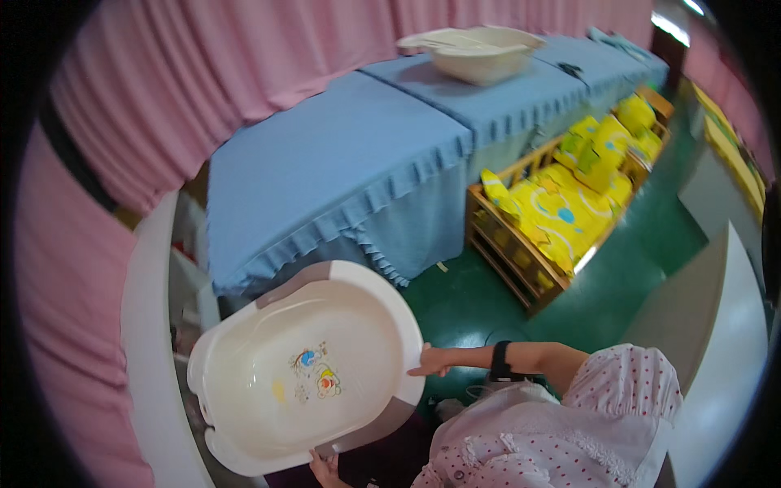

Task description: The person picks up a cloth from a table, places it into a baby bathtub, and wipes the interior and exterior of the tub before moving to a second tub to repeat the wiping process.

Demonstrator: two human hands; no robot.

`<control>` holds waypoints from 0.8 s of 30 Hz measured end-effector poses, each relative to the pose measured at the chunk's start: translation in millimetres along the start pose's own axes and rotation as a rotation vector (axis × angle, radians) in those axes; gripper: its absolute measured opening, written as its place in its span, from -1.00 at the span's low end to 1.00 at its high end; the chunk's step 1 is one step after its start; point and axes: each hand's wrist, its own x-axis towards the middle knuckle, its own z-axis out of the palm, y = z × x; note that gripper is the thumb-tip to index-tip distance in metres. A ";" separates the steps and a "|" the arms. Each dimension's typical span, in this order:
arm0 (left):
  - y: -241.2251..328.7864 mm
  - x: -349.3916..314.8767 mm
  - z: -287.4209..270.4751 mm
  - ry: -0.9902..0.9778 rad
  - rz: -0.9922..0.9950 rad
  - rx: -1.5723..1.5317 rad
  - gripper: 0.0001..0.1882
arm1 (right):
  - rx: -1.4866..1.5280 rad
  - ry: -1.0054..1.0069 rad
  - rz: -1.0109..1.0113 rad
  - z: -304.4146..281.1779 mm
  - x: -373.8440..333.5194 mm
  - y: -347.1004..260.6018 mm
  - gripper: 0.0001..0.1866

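Note:
A cream baby bathtub [268, 358] with grey rim sections is tilted so that its inside shows. Cartoon pictures are printed on its floor. My right hand [433, 362], with a black band on the wrist, grips the tub's right-hand rim, fingers laid over the edge. At the lower rim my left hand [325, 469] holds on too, partly cut off by the bottom of the picture. What is under the tub is mostly hidden.
Tables under blue ruffled cloths [325, 146] run along pink curtains [244, 57]. On them stands a second cream tub [484, 61]. A wooden cot [521, 281] with yellow bedding is beside them on green floor. White partitions [691, 309] rise at right and left.

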 end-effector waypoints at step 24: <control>-211.3 -226.6 721.7 -0.642 1.097 1.013 -0.31 | 0.878 0.882 0.137 -167.8 -289.5 580.7 -0.62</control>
